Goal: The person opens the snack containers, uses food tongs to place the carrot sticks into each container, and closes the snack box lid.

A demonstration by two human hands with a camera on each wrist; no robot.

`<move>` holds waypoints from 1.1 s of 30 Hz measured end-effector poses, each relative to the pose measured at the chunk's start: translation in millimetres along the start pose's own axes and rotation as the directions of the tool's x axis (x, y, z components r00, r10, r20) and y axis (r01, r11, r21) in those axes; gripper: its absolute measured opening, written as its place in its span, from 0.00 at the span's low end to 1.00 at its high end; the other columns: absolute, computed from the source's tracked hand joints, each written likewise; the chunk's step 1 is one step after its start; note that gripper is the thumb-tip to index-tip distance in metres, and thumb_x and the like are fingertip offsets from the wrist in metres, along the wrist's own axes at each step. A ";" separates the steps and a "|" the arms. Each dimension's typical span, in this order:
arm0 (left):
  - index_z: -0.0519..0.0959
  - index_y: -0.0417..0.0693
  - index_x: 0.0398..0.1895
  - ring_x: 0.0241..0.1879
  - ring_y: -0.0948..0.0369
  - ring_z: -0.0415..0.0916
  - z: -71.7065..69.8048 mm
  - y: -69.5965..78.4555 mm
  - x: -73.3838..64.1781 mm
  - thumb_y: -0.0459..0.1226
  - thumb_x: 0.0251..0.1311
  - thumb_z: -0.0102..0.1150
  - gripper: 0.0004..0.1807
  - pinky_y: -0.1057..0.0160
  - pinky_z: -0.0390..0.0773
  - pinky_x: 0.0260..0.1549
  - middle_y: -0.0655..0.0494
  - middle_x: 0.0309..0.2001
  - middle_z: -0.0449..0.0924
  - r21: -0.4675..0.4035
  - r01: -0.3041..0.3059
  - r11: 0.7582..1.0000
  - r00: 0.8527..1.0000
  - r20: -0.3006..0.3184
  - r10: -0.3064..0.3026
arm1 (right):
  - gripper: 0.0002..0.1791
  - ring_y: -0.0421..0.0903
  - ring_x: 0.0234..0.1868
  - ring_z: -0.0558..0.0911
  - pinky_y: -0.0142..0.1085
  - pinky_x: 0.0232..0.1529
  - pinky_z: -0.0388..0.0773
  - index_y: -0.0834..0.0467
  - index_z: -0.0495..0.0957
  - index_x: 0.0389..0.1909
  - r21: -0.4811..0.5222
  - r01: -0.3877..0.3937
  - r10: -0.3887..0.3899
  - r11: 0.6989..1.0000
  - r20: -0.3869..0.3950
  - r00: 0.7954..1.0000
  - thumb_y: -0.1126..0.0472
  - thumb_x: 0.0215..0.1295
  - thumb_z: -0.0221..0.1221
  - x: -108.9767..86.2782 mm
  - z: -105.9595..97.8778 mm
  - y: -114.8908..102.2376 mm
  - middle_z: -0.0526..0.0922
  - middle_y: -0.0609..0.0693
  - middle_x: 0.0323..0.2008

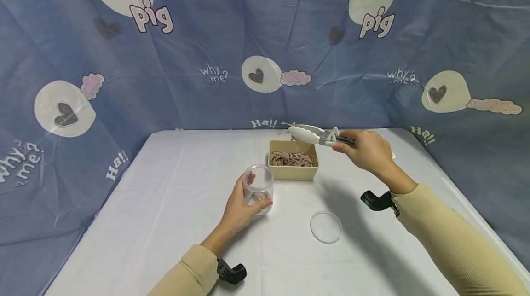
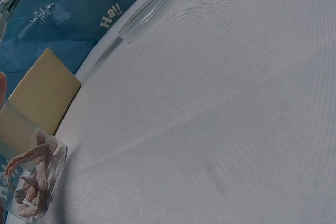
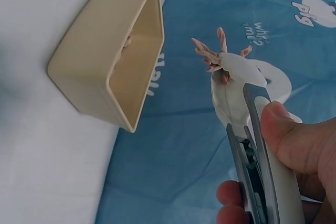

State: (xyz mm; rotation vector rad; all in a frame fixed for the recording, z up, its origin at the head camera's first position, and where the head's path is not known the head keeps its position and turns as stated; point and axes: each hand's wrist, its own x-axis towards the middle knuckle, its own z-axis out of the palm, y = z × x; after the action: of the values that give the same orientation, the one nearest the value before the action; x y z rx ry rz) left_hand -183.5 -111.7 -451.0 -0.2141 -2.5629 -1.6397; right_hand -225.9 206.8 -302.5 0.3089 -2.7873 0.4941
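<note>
My left hand holds a clear plastic jar upright on the table, thumb and fingers curled round its sides. Several brownish-pink dried strips lie at the jar's bottom in the left wrist view. In my right hand is a pair of white-tipped tongs, raised above the back of a beige box. Between the tong tips a small bunch of strips is pinched, their ends sticking out. More brownish strips fill the lower part of the box.
A clear round lid lies on the white tablecloth, in front of the box and to the right of the jar. Blue printed fabric hangs behind the table and at its sides.
</note>
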 end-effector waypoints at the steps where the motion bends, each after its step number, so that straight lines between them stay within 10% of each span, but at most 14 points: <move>1: 0.53 0.49 0.76 0.74 0.48 0.59 0.0 -0.3 -0.1 0.48 0.49 0.76 0.55 0.41 0.57 0.73 0.50 0.73 0.64 0.001 0.001 1.000 1.000 0.001 -0.001 | 0.19 0.54 0.36 0.83 0.46 0.26 0.72 0.48 0.84 0.49 0.001 0.000 0.000 1.000 -0.001 1.000 0.43 0.63 0.64 -0.5 0.0 -0.3 0.88 0.52 0.35; 33: 0.53 0.48 0.76 0.74 0.48 0.60 -1.0 1.4 0.2 0.48 0.49 0.76 0.54 0.44 0.58 0.73 0.49 0.73 0.64 -0.001 0.002 1.000 1.000 0.004 -0.002 | 0.17 0.40 0.21 0.69 0.35 0.21 0.62 0.48 0.86 0.49 0.101 0.143 -0.144 0.985 0.005 0.990 0.45 0.62 0.65 -15.5 -12.3 -46.9 0.73 0.42 0.15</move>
State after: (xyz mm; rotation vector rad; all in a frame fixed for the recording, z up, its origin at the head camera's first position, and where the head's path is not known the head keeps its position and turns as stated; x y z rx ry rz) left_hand -183.5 -112.0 -449.2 -0.2150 -2.5665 -1.6430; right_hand -196.3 170.7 -282.3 0.5322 -2.7313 0.5998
